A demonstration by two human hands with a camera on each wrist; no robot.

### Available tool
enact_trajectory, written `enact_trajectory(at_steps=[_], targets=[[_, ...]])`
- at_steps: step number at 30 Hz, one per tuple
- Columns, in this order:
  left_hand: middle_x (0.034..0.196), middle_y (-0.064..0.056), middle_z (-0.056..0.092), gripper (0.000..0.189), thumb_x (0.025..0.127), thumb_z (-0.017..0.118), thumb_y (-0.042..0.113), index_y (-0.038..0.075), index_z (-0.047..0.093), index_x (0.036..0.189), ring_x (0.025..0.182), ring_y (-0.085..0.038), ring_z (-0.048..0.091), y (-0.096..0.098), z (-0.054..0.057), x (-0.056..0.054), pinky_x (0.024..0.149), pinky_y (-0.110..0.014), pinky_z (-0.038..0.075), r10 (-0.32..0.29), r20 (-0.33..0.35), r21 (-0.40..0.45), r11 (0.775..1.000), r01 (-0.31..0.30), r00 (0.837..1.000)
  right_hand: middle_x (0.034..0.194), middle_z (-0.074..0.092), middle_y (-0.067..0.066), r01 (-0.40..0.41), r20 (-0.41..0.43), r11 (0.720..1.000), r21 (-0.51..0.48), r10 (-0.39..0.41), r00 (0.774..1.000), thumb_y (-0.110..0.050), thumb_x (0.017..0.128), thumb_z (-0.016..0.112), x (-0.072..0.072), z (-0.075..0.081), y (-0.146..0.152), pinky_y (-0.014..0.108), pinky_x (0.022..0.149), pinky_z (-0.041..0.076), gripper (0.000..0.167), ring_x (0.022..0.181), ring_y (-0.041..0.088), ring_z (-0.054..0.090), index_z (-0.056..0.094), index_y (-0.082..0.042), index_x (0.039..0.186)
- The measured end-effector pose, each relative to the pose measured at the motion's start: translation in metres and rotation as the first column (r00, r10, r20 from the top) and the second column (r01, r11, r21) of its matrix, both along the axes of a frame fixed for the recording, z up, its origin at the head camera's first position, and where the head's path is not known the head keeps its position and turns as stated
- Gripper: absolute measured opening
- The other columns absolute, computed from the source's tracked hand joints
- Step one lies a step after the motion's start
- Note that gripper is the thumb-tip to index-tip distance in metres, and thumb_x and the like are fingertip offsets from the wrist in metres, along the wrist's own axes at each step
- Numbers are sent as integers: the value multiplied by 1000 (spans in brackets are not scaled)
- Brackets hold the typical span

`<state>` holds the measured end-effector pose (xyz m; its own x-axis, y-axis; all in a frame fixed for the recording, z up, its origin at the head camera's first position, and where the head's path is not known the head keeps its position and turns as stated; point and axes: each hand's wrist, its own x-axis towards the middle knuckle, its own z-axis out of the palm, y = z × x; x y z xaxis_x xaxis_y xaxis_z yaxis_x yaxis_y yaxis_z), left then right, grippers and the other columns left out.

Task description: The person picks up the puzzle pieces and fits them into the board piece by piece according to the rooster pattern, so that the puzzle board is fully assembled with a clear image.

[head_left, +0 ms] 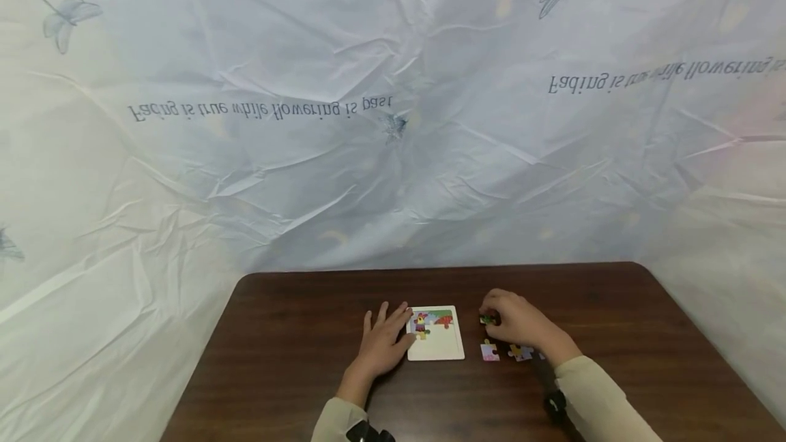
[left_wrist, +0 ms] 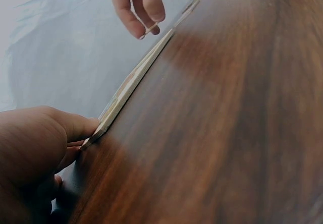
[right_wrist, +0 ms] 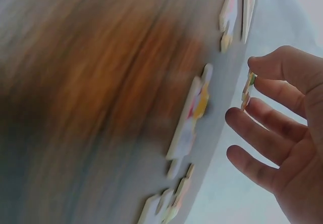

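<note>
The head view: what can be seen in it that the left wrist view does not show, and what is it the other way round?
Only the head view shows the lettering on the cloth, the light sleeves and the partly filled face of the board from above.

Only the left wrist view shows the board's side edge at close range, nearly level with the table.

Both show the left hand at the board and the right hand holding a piece.

1. The left hand (head_left: 383, 343) touched the left edge of a square white puzzle board (head_left: 443, 346).
2. The right hand (head_left: 520, 320) pinched a small green jigsaw piece (head_left: 488, 320).
3. A pink jigsaw piece (head_left: 489, 352) lay nearby on the dark-brown wooden table (head_left: 282, 353).
</note>
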<state>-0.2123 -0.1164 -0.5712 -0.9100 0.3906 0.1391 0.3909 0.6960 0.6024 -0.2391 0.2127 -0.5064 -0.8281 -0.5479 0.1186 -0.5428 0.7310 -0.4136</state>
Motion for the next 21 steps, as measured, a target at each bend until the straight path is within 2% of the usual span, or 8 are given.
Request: enact_trajectory(at_steps=[10,15,21], targets=[[167,-9,41,57,110,57,36,11,48,160,158,-47,18,1,0,0,123,-72,3,7,4,-1,1000,-7,1000,115,66,6,-59,-43,998,-31,57,997,-5,91,78,-2,5,-15,34,68,55,19,85,17,64,78,-5,110],[167,-9,41,57,109,57,36,10,49,160,158,-46,19,2,1,0,123,-72,3,1,-1,-7,1000,-1,1000,117,66,4,-55,-27,998,-17,55,998,-8,92,77,0,6,-25,33,69,54,20,85,14,62,77,-7,112],[167,-9,41,57,110,57,35,10,48,160,158,-47,19,2,1,0,123,-72,3,0,5,-8,1000,0,1000,115,67,5,-101,-37,994,-30,100,994,-7,93,77,0,9,-39,33,68,53,17,83,14,61,77,-7,110]])
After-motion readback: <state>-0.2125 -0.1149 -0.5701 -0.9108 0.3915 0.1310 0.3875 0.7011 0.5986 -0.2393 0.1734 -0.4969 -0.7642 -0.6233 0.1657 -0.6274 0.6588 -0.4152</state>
